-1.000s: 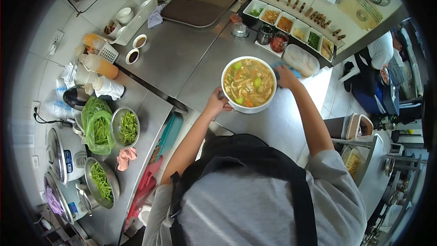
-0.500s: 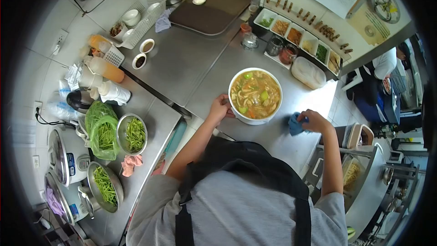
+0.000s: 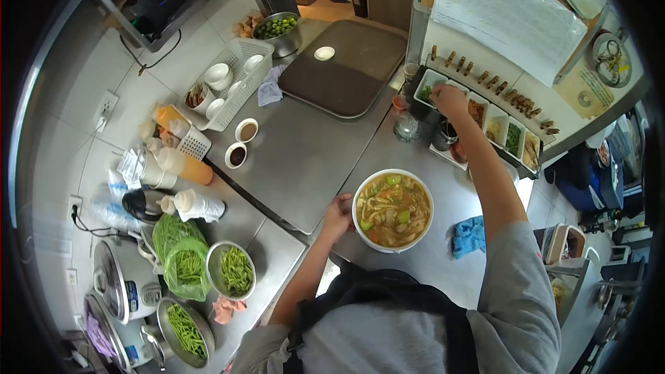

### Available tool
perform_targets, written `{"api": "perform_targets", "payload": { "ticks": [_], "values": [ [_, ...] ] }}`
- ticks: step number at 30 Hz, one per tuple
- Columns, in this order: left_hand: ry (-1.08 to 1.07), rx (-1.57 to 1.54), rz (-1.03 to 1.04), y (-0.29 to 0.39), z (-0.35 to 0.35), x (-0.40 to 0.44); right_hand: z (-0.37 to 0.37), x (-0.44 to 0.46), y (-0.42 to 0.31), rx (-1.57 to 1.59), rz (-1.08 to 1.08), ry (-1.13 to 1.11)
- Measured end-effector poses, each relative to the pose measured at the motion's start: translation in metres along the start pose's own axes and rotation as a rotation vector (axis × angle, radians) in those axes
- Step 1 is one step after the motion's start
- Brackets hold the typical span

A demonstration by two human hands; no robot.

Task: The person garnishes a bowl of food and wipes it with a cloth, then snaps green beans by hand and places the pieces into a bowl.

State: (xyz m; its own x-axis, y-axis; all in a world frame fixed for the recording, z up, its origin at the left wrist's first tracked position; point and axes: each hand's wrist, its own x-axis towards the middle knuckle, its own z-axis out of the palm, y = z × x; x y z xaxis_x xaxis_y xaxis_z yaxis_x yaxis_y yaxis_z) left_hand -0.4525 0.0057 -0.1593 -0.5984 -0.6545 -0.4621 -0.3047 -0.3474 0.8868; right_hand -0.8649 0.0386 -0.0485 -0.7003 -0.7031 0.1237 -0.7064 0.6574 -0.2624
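A white bowl [image 3: 358, 234] of thick noodle soup with green pieces stands on the steel counter. Against its left side, my left hand [image 3: 338, 216] grips it, some fingers hidden by the wall. My right hand [image 3: 451, 100] is over the row of white garnish containers, its fingers bent down and pinched together at the far end, beside chopped green herbs [image 3: 426, 93]. Whatever is between those fingertips is hidden. A crumpled blue cloth [image 3: 468, 237] lies on the counter right of the bowl.
Glass jars [image 3: 406, 127] stand in front of the garnish containers. A brown tray [image 3: 339, 86] with a small white dish is at the back. Two sauce cups [image 3: 237, 156] sit to the left, near squeeze bottles and steel bowls of green beans [image 3: 185, 332].
My right hand has let go of the blue cloth and moved forward to the garnish containers. The cloth now lies spread flatter. My left hand stays at the bowl; the camera view has shifted.
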Motion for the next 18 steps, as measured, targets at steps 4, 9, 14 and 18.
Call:
{"api": "perform_targets", "payload": {
  "ticks": [4, 9, 14, 18],
  "values": [
    [-0.063, 0.156, -0.032, 0.026, -0.015, 0.024, 0.015, 0.019, 0.008, -0.123, 0.028, -0.13],
    [-0.056, 0.063, 0.015, 0.033, -0.013, 0.065, 0.022, 0.043, 0.023, -0.233, 0.077, -0.156],
    [-0.077, 0.128, -0.006, 0.057, -0.003, 0.089, -0.007, 0.048, 0.026, -0.403, -0.102, -0.14],
    [-0.149, 0.112, 0.0, 0.057, 0.004, 0.117, -0.003, 0.038, 0.016, -0.428, -0.069, -0.195]
  ]
}}
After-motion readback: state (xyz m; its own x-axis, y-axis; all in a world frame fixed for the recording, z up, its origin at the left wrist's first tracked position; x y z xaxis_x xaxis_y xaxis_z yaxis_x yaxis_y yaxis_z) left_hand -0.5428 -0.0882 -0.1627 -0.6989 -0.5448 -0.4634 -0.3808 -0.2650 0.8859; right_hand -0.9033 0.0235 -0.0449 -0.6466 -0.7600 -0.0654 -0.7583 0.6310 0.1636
